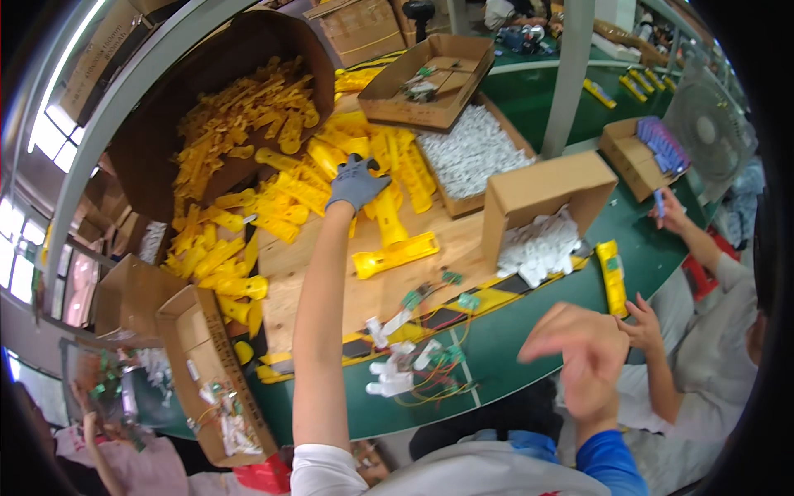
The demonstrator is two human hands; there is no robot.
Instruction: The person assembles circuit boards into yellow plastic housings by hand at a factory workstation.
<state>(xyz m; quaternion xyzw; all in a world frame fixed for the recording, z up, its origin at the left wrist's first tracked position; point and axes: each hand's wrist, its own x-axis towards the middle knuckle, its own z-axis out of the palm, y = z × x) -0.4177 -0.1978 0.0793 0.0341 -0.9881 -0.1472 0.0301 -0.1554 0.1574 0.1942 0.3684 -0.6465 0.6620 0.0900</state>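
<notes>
My left hand (357, 182), in a grey glove, reaches far out over the wooden board (331, 281). Its fingers curl down onto a long yellow plastic part (389, 219) at the edge of a big heap of yellow plastic parts (248, 132). Another yellow part (395, 255) lies alone just below it. My right hand (579, 360) is bare and blurred. It hovers above the green table edge with fingers spread and nothing in it. Small white parts with wires and green circuit boards (409, 368) lie between my arms.
A tipped cardboard box (538, 194) spills white parts (538, 248). Another box of white parts (471, 153) stands behind it. To my right a person's hand (641, 322) touches a yellow part (612, 277). A fan (711, 124) and more cardboard boxes (207, 372) stand around.
</notes>
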